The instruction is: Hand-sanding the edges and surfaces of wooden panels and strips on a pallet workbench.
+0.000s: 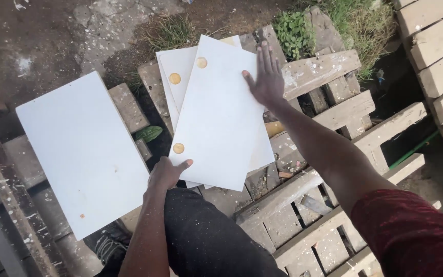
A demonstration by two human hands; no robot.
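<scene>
Pallets (329, 118) of weathered, paint-flecked wood fill the right and lower part of the view, slats running at angles over dark ground (37, 31) with tufts of grass (173, 31) and a leafy weed (293, 28) at the top. Next in size is a single white panel (83, 154), rectangular and plain, lying tilted on wooden blocks at the left, apart from the hands. Just right of it sits a fanned stack of white panels (221, 118) resting on the pallets; the top sheet carries two round tan discs, one near its upper edge (201, 62) and one near its lower left corner (178, 148), and a sheet beneath shows a third disc (174, 78). No labels or printing can be made out on any panel. A black trouser leg (206, 241) rises from the bottom edge. The right hand (266, 77) lies flat, fingers spread apart, pressing on the stack's upper right edge. The left hand (167, 174) is clamped on the stack's lower left corner, thumb on top. A small green leaf (149, 134) lies between the two groups of panels.
</scene>
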